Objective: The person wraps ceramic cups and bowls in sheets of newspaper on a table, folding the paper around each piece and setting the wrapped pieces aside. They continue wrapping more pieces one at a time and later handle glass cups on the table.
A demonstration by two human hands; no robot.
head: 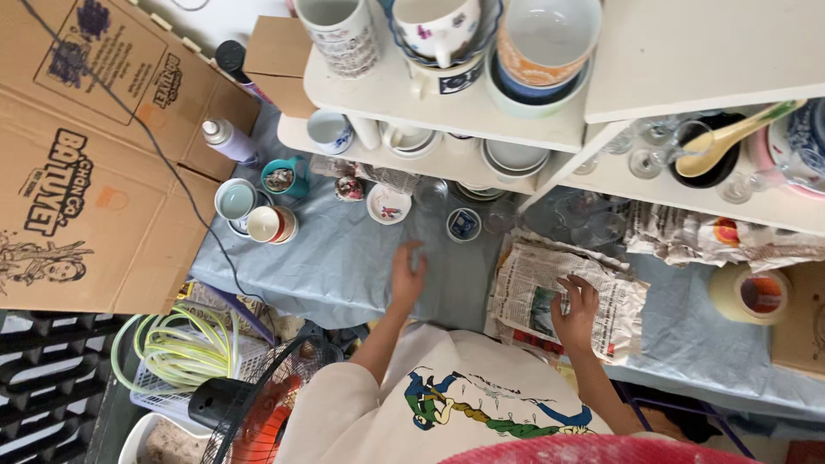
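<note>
The right hand (574, 311) lies flat, fingers spread, on crumpled newspaper (563, 296) at the blue cloth's (344, 266) near edge. The left hand (407, 277) hovers open, holding nothing. A brown cardboard box (86, 155) with dark print stands left.

A bare stretch of blue cloth (344, 266) lay open around the left hand (407, 277), giving free passage toward the person. Farther on, a row of cups (258, 215), a small dish (388, 204) and a clear glass (430, 193) blocked the way, with the white shelf (447, 112) overhanging them. The right hand (576, 311) rested on crumpled newspaper (563, 296); stemmed glasses (584, 225) crowded just beyond it. A tape roll (750, 294) stood well apart on the right, cardboard (86, 163) walled the left
</note>
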